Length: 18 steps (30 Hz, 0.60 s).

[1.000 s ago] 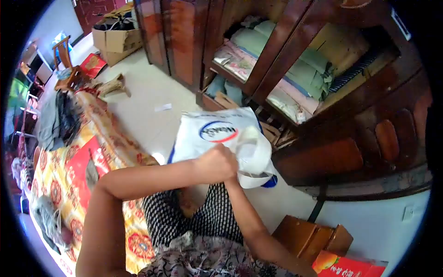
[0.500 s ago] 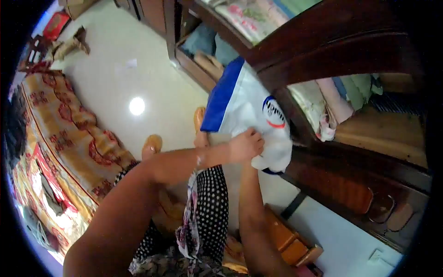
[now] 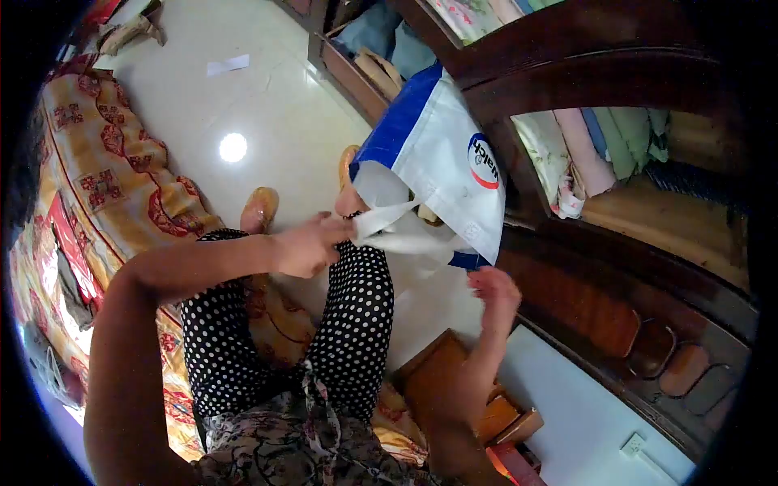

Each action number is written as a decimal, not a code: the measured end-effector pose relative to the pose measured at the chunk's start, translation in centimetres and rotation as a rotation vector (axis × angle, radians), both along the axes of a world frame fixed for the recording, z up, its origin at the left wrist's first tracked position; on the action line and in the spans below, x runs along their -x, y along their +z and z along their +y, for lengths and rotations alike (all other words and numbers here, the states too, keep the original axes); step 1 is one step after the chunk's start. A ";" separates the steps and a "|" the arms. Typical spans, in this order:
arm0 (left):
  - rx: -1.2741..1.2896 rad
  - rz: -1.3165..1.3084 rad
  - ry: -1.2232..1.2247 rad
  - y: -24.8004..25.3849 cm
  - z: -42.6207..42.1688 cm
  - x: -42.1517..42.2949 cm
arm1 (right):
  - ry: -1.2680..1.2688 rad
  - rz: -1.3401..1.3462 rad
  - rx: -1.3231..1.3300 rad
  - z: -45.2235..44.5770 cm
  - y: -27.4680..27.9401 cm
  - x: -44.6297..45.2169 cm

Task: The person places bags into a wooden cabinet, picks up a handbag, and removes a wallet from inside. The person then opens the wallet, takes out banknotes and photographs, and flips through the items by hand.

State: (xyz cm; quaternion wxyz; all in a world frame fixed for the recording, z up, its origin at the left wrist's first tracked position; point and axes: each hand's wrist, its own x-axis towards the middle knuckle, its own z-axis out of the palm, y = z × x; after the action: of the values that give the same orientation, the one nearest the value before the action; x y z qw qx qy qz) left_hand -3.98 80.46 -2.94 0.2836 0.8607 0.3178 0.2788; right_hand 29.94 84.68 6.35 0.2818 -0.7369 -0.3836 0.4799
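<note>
A white and blue bag [image 3: 450, 154] with a round logo hangs tilted beside the dark cabinet, its mouth facing down toward my legs. My left hand [image 3: 312, 245] is closed on the bag's white handles [image 3: 393, 231], which stretch from its fingers to the bag's edge. Just below the bag's lower blue corner is my right hand [image 3: 494, 292], fingers loosely curled and apart, with nothing visible in it. Whether its fingertips touch that corner is not clear.
The dark wooden cabinet [image 3: 583, 300] stands at the right, with folded bedding [image 3: 600, 150] inside and an open drawer [image 3: 352, 77]. At the left is a bed with a patterned cover [image 3: 105, 182]. A small brown wooden cabinet [image 3: 438, 368] is below my right hand.
My hands were together at the bag and have moved apart, the left one leftward with the handles, the right one downward. The handles are now stretched out and the bag's mouth shows.
</note>
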 end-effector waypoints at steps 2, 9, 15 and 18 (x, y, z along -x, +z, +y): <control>0.401 -0.404 0.371 -0.5 1.4 1.7 | -0.264 -0.124 -0.105 2.1 -1.7 -3.6; 1.281 -0.803 0.760 -3.6 15.4 0.2 | -0.387 0.163 0.271 11.2 -8.4 -1.4; 1.554 -0.977 0.552 -9.2 17.1 -5.2 | -0.356 0.030 0.105 15.0 -15.2 -3.3; 1.402 -0.954 0.428 -12.7 18.1 -5.7 | -0.331 -0.027 0.050 15.3 -16.4 -4.6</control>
State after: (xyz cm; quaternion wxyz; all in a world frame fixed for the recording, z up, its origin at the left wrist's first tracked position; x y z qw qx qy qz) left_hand 1.69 98.58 -15.65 0.7919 0.2012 0.4183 0.3968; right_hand 34.52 99.94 -10.02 0.3334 -0.8032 -0.2487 0.4264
